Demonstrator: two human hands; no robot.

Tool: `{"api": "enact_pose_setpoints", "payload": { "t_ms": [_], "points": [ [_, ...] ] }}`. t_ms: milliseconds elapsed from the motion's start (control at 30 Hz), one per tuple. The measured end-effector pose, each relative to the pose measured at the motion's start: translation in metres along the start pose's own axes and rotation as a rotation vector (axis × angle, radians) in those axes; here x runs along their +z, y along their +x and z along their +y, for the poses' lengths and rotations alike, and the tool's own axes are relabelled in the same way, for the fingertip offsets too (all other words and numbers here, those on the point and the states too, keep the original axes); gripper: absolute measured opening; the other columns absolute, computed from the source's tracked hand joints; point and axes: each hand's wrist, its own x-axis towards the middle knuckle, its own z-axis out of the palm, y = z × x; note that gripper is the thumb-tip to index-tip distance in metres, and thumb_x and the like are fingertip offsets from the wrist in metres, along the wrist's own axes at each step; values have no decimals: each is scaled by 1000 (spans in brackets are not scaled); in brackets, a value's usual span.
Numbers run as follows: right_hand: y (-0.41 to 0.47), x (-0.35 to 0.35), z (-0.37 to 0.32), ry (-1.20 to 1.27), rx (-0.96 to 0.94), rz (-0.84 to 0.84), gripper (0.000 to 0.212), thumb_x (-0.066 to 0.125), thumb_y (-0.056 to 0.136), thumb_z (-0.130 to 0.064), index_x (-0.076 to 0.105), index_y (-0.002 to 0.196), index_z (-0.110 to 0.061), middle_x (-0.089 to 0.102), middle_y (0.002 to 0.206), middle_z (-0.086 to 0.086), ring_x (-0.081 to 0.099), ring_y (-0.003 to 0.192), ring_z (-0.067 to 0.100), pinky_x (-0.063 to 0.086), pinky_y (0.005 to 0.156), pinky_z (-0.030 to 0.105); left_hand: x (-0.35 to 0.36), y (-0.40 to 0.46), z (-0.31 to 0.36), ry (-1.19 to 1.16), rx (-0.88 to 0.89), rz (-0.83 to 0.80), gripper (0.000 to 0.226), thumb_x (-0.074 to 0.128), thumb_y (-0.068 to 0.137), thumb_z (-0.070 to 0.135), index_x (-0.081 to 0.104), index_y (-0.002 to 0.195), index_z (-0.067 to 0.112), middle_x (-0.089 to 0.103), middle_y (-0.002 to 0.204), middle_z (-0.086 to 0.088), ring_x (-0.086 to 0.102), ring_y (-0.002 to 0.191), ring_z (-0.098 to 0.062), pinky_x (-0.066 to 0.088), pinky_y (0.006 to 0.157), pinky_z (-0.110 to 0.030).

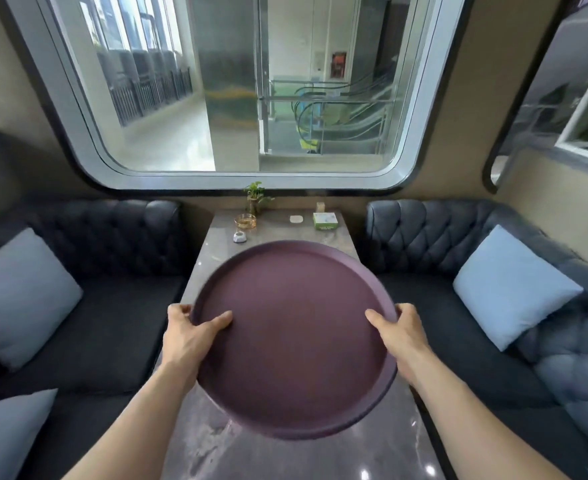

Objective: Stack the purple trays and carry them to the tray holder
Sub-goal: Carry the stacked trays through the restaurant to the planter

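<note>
A round purple tray [294, 341] hangs above the long marble table [216, 452], held at both sides. My left hand [188, 336] grips its left rim, thumb on the inner surface and fingers wrapped under the edge. My right hand [401, 336] grips the right rim in the same way. The tray is tilted slightly, its near edge lower. A thick double line along its far rim may be a second tray underneath, but I cannot tell. No tray holder is in view.
At the table's far end stand a small plant [256, 195], a glass ashtray [245, 221], a small white object [240, 237], a white coaster [296, 218] and a green tissue box [325, 221]. Dark tufted sofas [112, 306] with pale cushions [514, 289] flank the table. A big window [251, 98] is behind.
</note>
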Motion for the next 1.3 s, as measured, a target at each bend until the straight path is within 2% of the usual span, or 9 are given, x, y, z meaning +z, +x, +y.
{"api": "enact_pose_setpoints", "payload": {
  "t_ms": [100, 167, 233, 500, 633, 867, 1133, 1200, 1300],
  "points": [
    [-6, -9, -27, -11, -84, -80, 78, 74, 82, -43, 34, 145, -21, 53, 133, -2, 54, 117, 23, 47, 100, 42, -9, -7, 26, 45, 123, -41, 96, 90, 65, 34, 36, 145, 35, 55, 127, 6, 59, 114, -24, 49, 95, -39],
    [-12, -13, -40, -25, -141, -108, 99, 77, 75, -54, 21, 154, -32, 32, 157, -3, 38, 140, 24, 37, 112, 47, -16, -12, 38, 63, 168, -54, 106, 91, 64, 37, 30, 151, 40, 52, 135, 7, 55, 123, -23, 47, 99, -38],
    [-21, -14, -52, -2, -191, -120, 108, 80, 69, -58, 17, 155, -37, 25, 161, -5, 30, 145, 23, 33, 115, 49, -24, -14, 45, 74, 185, -66, 112, 93, 58, 42, 31, 152, 39, 53, 143, 3, 54, 127, -24, 47, 104, -41],
    [-71, -1, -72, -68, -248, -36, 115, 90, 59, -47, 27, 153, -30, 35, 156, 1, 40, 139, 26, 41, 110, 49, -69, -24, 48, 100, 191, -111, 124, 98, 48, 38, 32, 153, 29, 54, 142, -4, 56, 123, -27, 50, 100, -42],
    [-98, 7, -72, -106, -243, 6, 117, 92, 56, -44, 28, 153, -28, 40, 153, 3, 44, 136, 27, 44, 107, 48, -90, -28, 42, 101, 209, -139, 120, 98, 48, 38, 36, 150, 27, 58, 129, -1, 55, 107, -20, 51, 97, -41],
    [-153, 6, -60, -111, -196, 105, 118, 93, 55, -41, 28, 153, -26, 42, 152, 1, 45, 136, 24, 43, 109, 46, -108, -36, 28, 116, 253, -231, 119, 98, 45, 39, 38, 147, 30, 60, 130, -1, 60, 114, -25, 52, 98, -44],
    [-209, -42, -35, -108, -100, 287, 115, 93, 57, -39, 30, 152, -24, 43, 150, -1, 46, 134, 22, 43, 109, 44, -72, -68, 32, 167, 298, -397, 124, 96, 35, 48, 40, 144, 30, 62, 130, -3, 61, 115, -30, 52, 97, -50],
    [-222, -62, -28, -102, -80, 344, 106, 93, 57, -36, 38, 147, -22, 52, 139, -4, 52, 123, 18, 46, 104, 39, -56, -82, 38, 178, 332, -445, 121, 97, 40, 45, 41, 145, 26, 61, 132, -4, 59, 118, -31, 51, 99, -49],
    [-242, -96, -19, -72, -34, 413, 78, 92, 62, -27, 49, 127, -26, 57, 103, -15, 56, 97, 13, 48, 89, 31, -29, -107, 48, 185, 370, -521, 118, 98, 45, 39, 41, 146, 22, 60, 135, -6, 57, 121, -31, 50, 99, -47]
  ]
}}
